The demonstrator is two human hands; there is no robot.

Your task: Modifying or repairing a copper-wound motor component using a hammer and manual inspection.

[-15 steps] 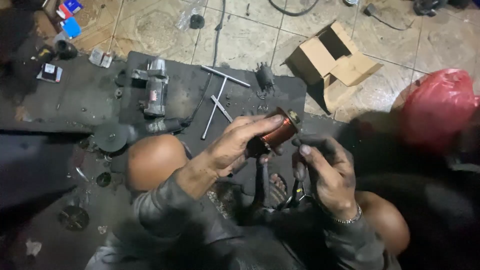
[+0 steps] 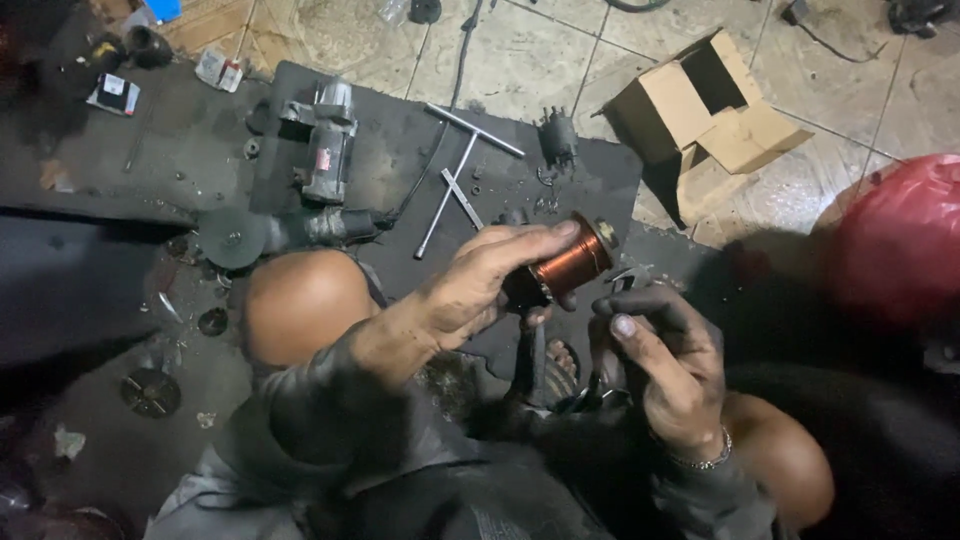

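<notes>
My left hand (image 2: 480, 285) grips a copper-wound coil (image 2: 572, 262), a small cylinder with a metal end cap, held tilted above the black mat (image 2: 400, 150). My right hand (image 2: 665, 360), greasy and wearing a bracelet, sits just below and right of the coil with its fingers curled around a small dark metal part that is mostly hidden. Both hands hover over my bare knees.
On the mat lie a grey starter motor (image 2: 328, 150), a T-shaped wrench (image 2: 462, 170), a small dark part (image 2: 558, 135) and loose bits. An open cardboard box (image 2: 700, 110) stands on the tiled floor at right, beside a red plastic bag (image 2: 895, 240). A round disc (image 2: 232, 237) lies at left.
The coil and both hands sit in nearly the same place; my right hand's fingers have shifted slightly under the coil.
</notes>
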